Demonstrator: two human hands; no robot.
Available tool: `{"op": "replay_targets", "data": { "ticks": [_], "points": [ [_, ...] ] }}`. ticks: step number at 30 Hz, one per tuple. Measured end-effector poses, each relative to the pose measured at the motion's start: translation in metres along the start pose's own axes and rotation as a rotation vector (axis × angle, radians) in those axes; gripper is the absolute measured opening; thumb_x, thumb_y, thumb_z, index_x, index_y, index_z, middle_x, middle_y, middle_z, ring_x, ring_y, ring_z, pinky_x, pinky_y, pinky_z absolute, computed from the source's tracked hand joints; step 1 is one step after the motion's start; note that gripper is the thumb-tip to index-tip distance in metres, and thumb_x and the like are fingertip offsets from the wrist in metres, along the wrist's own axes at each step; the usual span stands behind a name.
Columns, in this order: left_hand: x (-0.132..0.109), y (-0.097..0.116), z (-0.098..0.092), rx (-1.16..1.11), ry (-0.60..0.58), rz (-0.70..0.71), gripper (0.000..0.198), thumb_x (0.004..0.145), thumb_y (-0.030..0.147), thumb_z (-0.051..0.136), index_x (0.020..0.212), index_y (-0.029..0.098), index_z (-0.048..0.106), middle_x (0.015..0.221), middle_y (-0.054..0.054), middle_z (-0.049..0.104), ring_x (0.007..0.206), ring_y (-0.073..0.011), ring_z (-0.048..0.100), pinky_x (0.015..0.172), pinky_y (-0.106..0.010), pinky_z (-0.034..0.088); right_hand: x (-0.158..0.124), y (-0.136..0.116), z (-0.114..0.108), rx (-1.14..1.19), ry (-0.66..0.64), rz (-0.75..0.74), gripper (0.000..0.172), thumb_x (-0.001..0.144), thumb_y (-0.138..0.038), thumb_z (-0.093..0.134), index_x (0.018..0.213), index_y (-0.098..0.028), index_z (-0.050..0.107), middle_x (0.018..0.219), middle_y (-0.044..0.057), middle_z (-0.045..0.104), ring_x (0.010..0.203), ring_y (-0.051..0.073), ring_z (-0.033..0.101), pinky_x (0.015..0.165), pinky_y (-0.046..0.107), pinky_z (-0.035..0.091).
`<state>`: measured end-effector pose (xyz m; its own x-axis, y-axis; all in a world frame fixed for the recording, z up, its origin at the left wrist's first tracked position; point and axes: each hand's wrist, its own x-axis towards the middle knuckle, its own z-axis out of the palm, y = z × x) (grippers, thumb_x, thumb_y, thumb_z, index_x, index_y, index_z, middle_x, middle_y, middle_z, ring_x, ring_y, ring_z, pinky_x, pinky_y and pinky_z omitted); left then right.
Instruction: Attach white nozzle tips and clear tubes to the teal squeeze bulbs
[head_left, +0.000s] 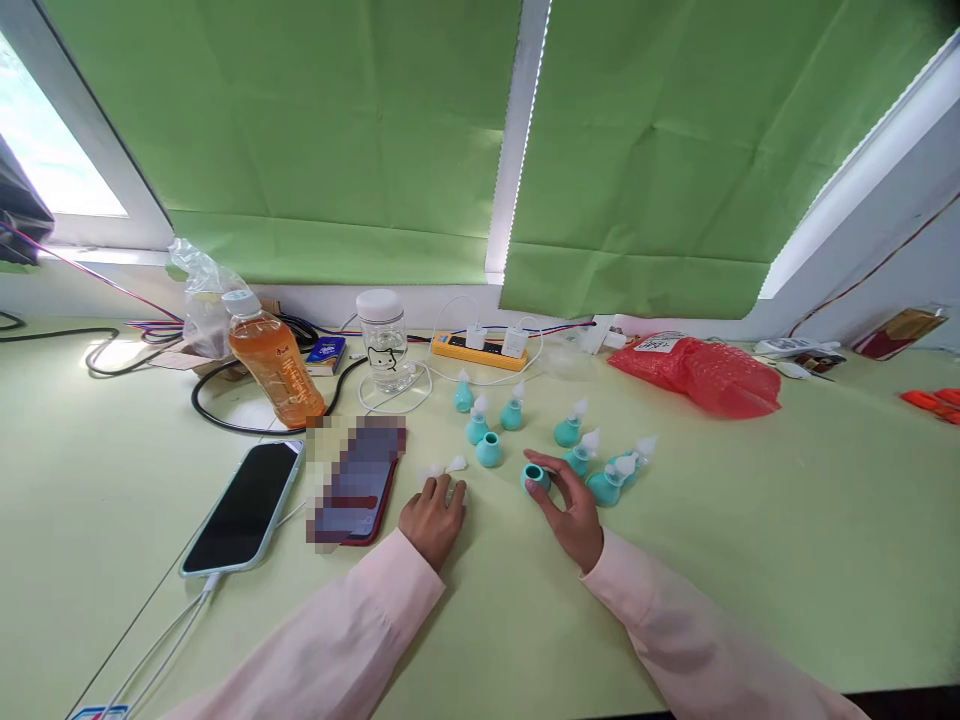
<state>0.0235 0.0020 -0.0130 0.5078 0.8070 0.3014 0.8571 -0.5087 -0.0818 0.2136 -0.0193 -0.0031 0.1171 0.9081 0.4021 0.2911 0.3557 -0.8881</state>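
Note:
My right hand [570, 510] grips a small round teal bottle [535, 482] between thumb and fingers; its open mouth faces up. My left hand [436, 520] rests palm-down on the table with bent fingers, and whatever lies under the fingertips is mostly hidden. Just beyond it lie a small white cone-shaped tip [456, 464] and a translucent piece [430, 471]. Between the hands and farther back stands an uncapped teal bottle [489, 451]. Several teal bottles with pointed white tops stand around, among them one behind [512, 411] and one beside my right hand [604, 487].
Left of my hands lie a red-edged phone [360, 485], partly blurred, and a phone with a cable [244, 508]. Behind stand an orange drink bottle [277, 370], a clear jar [382, 345] and a yellow power strip [480, 352]. A red plastic package [701, 375] lies back right.

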Motion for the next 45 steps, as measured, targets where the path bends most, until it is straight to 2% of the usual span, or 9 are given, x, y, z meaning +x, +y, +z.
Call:
{"op": "replay_targets", "data": {
  "ticks": [3, 9, 17, 21, 28, 32, 36, 41, 45],
  "points": [
    [0.000, 0.001, 0.001, 0.023, -0.022, -0.030, 0.028, 0.076, 0.012, 0.040, 0.102, 0.018, 0.051, 0.098, -0.010, 0.055, 0.083, -0.0217, 0.054, 0.053, -0.028, 0.049, 0.009, 0.009, 0.000, -0.104, 0.051, -0.086, 0.021, 0.073, -0.026, 0.054, 0.093, -0.020, 0.053, 0.103, 0.007, 0.048, 0.099, 0.020, 0.045, 0.084, 0.035, 0.039],
    [0.000, 0.003, -0.007, 0.011, -0.104, -0.060, 0.030, 0.077, 0.016, 0.040, 0.105, 0.019, 0.048, 0.101, -0.012, 0.051, 0.076, -0.0207, 0.056, 0.043, -0.024, 0.047, 0.021, 0.019, 0.004, -0.107, 0.071, -0.099, 0.021, 0.077, -0.026, 0.048, 0.097, -0.020, 0.050, 0.096, 0.006, 0.050, 0.091, 0.017, 0.049, 0.078, 0.032, 0.044],
    [0.003, 0.005, -0.016, -0.027, -0.210, -0.087, 0.029, 0.079, 0.014, 0.035, 0.104, 0.017, 0.048, 0.096, -0.012, 0.049, 0.081, -0.0219, 0.055, 0.044, -0.028, 0.049, 0.020, 0.028, 0.006, -0.211, 0.006, -0.098, 0.027, 0.079, -0.025, 0.044, 0.105, -0.019, 0.046, 0.103, 0.008, 0.052, 0.096, 0.018, 0.049, 0.084, 0.036, 0.041],
    [0.003, 0.006, -0.021, -0.041, -0.258, -0.099, 0.026, 0.079, 0.014, 0.036, 0.102, 0.016, 0.048, 0.096, -0.013, 0.047, 0.078, -0.0221, 0.056, 0.046, -0.029, 0.050, 0.020, 0.027, 0.006, -0.319, 0.012, -0.178, 0.035, 0.078, -0.024, 0.045, 0.113, -0.019, 0.041, 0.110, 0.009, 0.049, 0.102, 0.020, 0.046, 0.086, 0.038, 0.040],
    [0.005, 0.005, -0.025, -0.016, -0.327, -0.087, 0.025, 0.080, 0.010, 0.029, 0.095, 0.014, 0.049, 0.093, -0.013, 0.046, 0.076, -0.0216, 0.056, 0.046, -0.029, 0.049, 0.015, 0.006, 0.000, -0.455, 0.114, -0.491, 0.032, 0.075, -0.015, 0.046, 0.107, -0.019, 0.044, 0.107, 0.009, 0.048, 0.102, 0.022, 0.044, 0.084, 0.042, 0.039],
    [0.005, 0.005, -0.029, 0.004, -0.363, -0.079, 0.027, 0.079, 0.006, 0.028, 0.096, 0.014, 0.048, 0.093, -0.013, 0.047, 0.079, -0.0204, 0.056, 0.049, -0.027, 0.050, 0.019, -0.006, -0.013, -0.625, 0.307, -0.698, 0.031, 0.067, -0.011, 0.056, 0.094, -0.024, 0.051, 0.096, 0.005, 0.048, 0.092, 0.020, 0.047, 0.078, 0.039, 0.041],
    [0.005, 0.006, -0.030, 0.025, -0.361, -0.077, 0.028, 0.079, 0.005, 0.027, 0.095, 0.015, 0.048, 0.093, -0.012, 0.048, 0.079, -0.0186, 0.055, 0.049, -0.023, 0.049, 0.031, -0.014, -0.027, -0.934, 0.441, -0.639, 0.026, 0.064, -0.016, 0.059, 0.089, -0.022, 0.056, 0.108, 0.008, 0.042, 0.100, 0.026, 0.038, 0.081, 0.043, 0.035],
    [0.003, 0.006, -0.023, 0.000, -0.293, -0.080, 0.025, 0.079, 0.006, 0.029, 0.093, 0.015, 0.048, 0.091, -0.011, 0.048, 0.079, -0.0186, 0.054, 0.046, -0.021, 0.047, 0.037, -0.013, -0.034, -1.120, 0.292, -0.510, 0.017, 0.069, -0.018, 0.051, 0.085, -0.019, 0.057, 0.111, 0.008, 0.043, 0.098, 0.026, 0.039, 0.086, 0.050, 0.025],
    [0.000, 0.006, -0.017, -0.016, -0.199, -0.079, 0.021, 0.078, 0.010, 0.032, 0.089, 0.015, 0.049, 0.090, -0.011, 0.049, 0.076, -0.0192, 0.054, 0.043, -0.021, 0.045, 0.034, -0.003, -0.031, -1.093, 0.150, -0.483, 0.022, 0.068, -0.010, 0.044, 0.085, -0.018, 0.056, 0.108, 0.010, 0.044, 0.093, 0.025, 0.042, 0.080, 0.044, 0.035]
  ]
}}
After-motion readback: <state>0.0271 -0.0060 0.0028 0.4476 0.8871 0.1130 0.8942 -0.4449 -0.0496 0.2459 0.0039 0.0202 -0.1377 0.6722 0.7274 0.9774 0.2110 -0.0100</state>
